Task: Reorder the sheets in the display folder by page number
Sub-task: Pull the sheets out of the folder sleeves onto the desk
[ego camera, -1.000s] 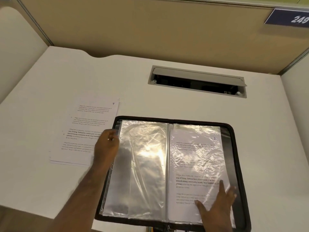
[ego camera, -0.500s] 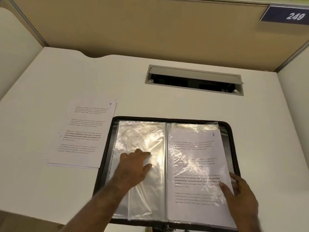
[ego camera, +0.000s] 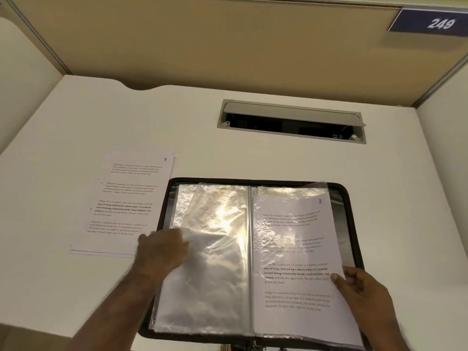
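Observation:
A black-edged display folder point(ego camera: 350, 224) lies open on the white desk. On its right half, a printed sheet numbered 2 point(ego camera: 293, 249) sits askew, sticking out past its clear sleeve toward the lower right. My right hand point(ego camera: 362, 292) pinches that sheet's right edge, thumb on top. On the left half, an empty clear sleeve point(ego camera: 217, 274) is lifted and skewed. My left hand point(ego camera: 162, 249) holds this sleeve at its left edge, with the fingers tucked under the plastic.
A stack of loose printed sheets point(ego camera: 126, 198), the top one numbered 7, lies just left of the folder. An open cable hatch point(ego camera: 291, 121) sits in the desk behind it. Beige partition walls enclose the desk, with a plate reading 249 point(ego camera: 430, 22).
My left hand slid from the middle of the left sleeve to its left edge and lifted it. My right hand drew sheet 2 further out to the lower right.

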